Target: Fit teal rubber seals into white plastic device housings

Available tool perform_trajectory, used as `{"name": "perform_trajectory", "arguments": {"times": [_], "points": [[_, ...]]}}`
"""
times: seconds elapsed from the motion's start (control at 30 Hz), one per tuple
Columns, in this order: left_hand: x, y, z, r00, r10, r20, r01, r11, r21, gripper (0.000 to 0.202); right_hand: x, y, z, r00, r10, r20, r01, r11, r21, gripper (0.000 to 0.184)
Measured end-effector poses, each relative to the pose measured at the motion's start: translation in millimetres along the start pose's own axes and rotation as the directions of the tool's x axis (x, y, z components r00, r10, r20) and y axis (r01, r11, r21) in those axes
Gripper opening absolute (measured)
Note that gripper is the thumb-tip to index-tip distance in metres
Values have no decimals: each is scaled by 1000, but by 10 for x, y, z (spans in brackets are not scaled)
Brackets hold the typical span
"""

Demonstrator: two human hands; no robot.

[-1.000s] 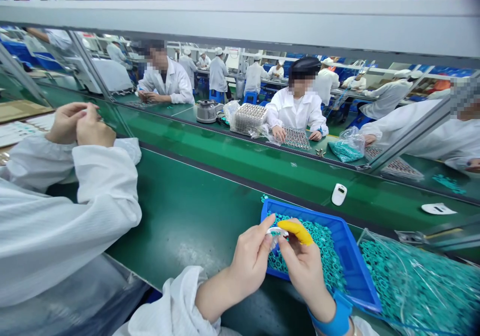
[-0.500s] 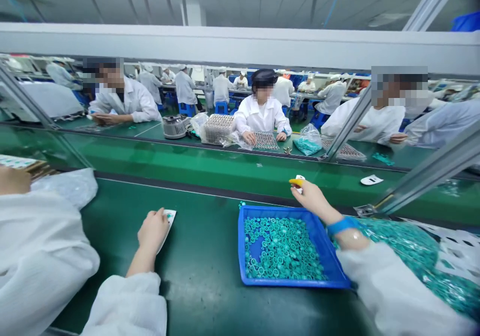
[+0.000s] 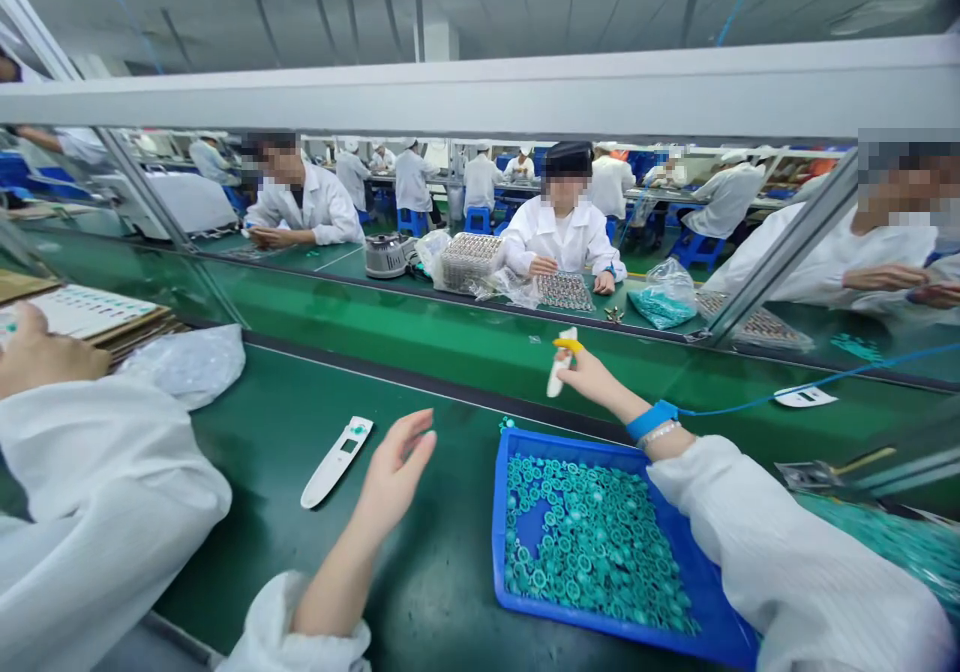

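Green workbenches [image 3: 427, 592] stretch beneath a grey factory ceiling [image 3: 480, 12].

Green workbench [image 3: 427, 562], blue tray [image 3: 498, 552] of rings [image 3: 585, 542]

The left hand [image 3: 395, 472] is open with fingers spread, while the right hand [image 3: 592, 377] extends forward, pinching a white plastic device [image 3: 561, 367].

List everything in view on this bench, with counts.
blue tray: one, blue, on the green bench, right of centre
teal rings: many, teal, in the tray
plastic bag of rings: one, clear and teal, far right
lying strip: one, white, on the bench left of the tray
held strip: one, white, above the tray
printed sheets: one stack, white, far left
co-worker's hand: one, far left, on the sheets
left hand: one, open, empty, beside the lying strip
right hand: one, pinching the held strip, yellow finger cot, blue wrist strap
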State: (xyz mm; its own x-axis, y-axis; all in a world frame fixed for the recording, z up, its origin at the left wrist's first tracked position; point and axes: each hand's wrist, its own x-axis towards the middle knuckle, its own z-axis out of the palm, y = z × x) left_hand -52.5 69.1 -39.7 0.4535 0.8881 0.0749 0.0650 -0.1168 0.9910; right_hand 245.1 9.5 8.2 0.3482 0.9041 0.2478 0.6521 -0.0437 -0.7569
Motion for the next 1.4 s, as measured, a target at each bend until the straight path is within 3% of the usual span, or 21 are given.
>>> {"name": "perform_trajectory", "arguments": {"times": [0.07, 0.1, 0.17, 0.23, 0.37, 0.47, 0.67, 0.77, 0.9, 1.2, 1.4], "points": [[-2, 124, 344, 980, -117, 159, 169, 915, -366, 46, -141, -281, 252, 984, -27, 179, 1, 989, 147, 34], [-1, 163, 485, 941, -178, 289, 303, 823, -480, 47, -262, -420, 359, 962, -56, 268, -3, 977, 214, 39], [-4, 196, 665, 842, -238, 484, 500, 681, -535, 47, -537, -651, 493, 909, -107, 403, -29, 948, 317, 38], [-28, 186, 699, 773, -258, 579, 586, 639, -498, 48, -770, -772, 513, 860, -138, 491, -70, 922, 381, 38], [-145, 126, 499, 726, -260, 636, 624, 638, -451, 53, -955, -701, 407, 787, -124, 604, -140, 918, 372, 40], [-242, 80, 308, 731, -268, 628, 623, 637, -453, 51, -953, -540, 394, 795, -78, 601, -110, 957, 269, 37], [-338, 36, 56, 860, -302, 412, 507, 604, -615, 56, -964, -236, 518, 825, -45, 563, 97, 993, -63, 11], [-353, 33, 25, 865, -300, 402, 498, 603, -623, 62, -995, -107, 587, 817, -36, 575, 189, 960, -208, 10], [-364, 14, 44, 856, -315, 409, 513, 610, -604, 55, -1009, -53, 625, 808, -33, 588, 257, 918, -301, 9], [-418, 47, 137, 839, -300, 454, 533, 623, -573, 48, -1036, -433, 354, 884, -125, 451, 248, 942, -225, 16], [-474, 185, 405, 829, -286, 480, 543, 618, -568, 59, -1179, -646, 224, 935, -118, 334, 135, 991, -26, 11]]}}
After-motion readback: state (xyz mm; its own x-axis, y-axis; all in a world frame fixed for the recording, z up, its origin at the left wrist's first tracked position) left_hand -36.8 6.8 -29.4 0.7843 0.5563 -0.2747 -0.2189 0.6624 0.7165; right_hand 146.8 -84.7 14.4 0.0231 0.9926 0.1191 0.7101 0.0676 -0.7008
